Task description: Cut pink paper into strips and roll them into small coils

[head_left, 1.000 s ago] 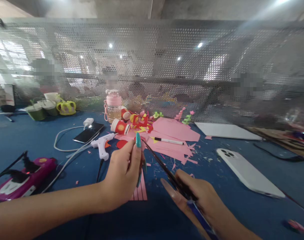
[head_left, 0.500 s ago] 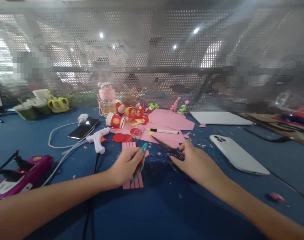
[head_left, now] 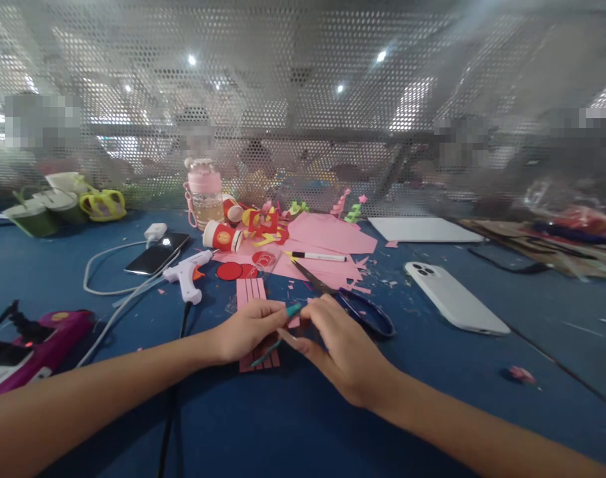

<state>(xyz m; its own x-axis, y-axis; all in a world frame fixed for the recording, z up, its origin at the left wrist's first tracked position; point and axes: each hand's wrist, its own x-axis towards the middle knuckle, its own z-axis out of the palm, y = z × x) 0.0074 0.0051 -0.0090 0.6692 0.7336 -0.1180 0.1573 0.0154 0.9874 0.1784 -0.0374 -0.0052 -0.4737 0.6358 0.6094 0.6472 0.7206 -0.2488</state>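
Note:
My left hand (head_left: 250, 330), with long teal nails, pinches a small pink paper piece (head_left: 295, 322) low over the table. My right hand (head_left: 342, 348) meets it there, thumb and bent fingers closed at the same piece, which they partly hide. Under the left hand lies a pink sheet cut into strips (head_left: 251, 290). Dark-blue-handled scissors (head_left: 370, 313) rest on the table just beyond my right hand, blades pointing to the back left. Pink paper sheets (head_left: 330, 234), red paper circles (head_left: 229, 271) and a white marker (head_left: 317, 256) lie behind the hands.
To the left are a white glue gun (head_left: 187, 275), a black phone (head_left: 157, 253) and a purple power strip (head_left: 48, 345) with cables. A pink-lidded bottle (head_left: 206, 192) and a tipped red paper cup (head_left: 223, 236) stand further back. On the right lies a white phone (head_left: 454, 297).
My right hand has let go of the scissors, leaving them on the table, and has moved left to the pink piece in my left hand. The view has shifted slightly.

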